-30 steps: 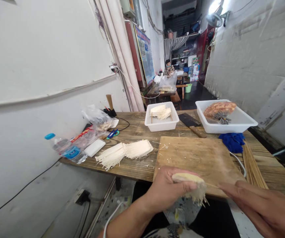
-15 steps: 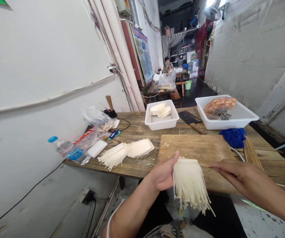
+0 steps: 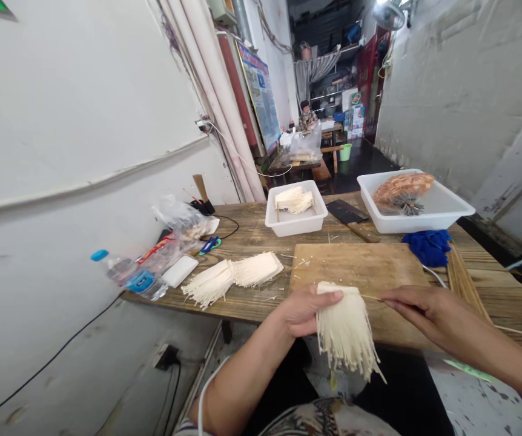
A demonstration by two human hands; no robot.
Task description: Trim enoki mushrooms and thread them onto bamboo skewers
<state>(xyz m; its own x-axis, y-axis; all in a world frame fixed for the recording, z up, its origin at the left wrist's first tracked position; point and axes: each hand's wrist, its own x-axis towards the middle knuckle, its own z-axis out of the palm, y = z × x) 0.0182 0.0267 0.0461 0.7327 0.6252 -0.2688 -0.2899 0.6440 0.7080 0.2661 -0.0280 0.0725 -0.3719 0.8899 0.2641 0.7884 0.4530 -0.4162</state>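
Observation:
A flat bunch of enoki mushrooms (image 3: pixel 347 333) hangs with its stems fanned downward over the table's front edge. My left hand (image 3: pixel 304 310) is closed on its upper left side, thumb lying across the front. Between the fingertips of my right hand (image 3: pixel 418 306) is a thin wooden skewer (image 3: pixel 369 297), whose far end runs into the top right of the bunch. Below and behind both hands lies a wooden cutting board (image 3: pixel 356 263) with small scraps on it. Two more enoki bunches (image 3: pixel 234 275) rest on the table left of the board.
A white tub (image 3: pixel 295 227) with skewered enoki stands behind the board, beside a cleaver (image 3: pixel 349 218). Farther right are a larger tub (image 3: pixel 429 224) holding bagged skewers, a blue cloth (image 3: pixel 427 247) and loose skewers (image 3: pixel 465 281). A water bottle (image 3: pixel 129 275) lies left. Someone sits far back.
My left thumb has come down from pointing up to lie across the front of the enoki bunch. The right hand with the skewer has shifted slightly left and up.

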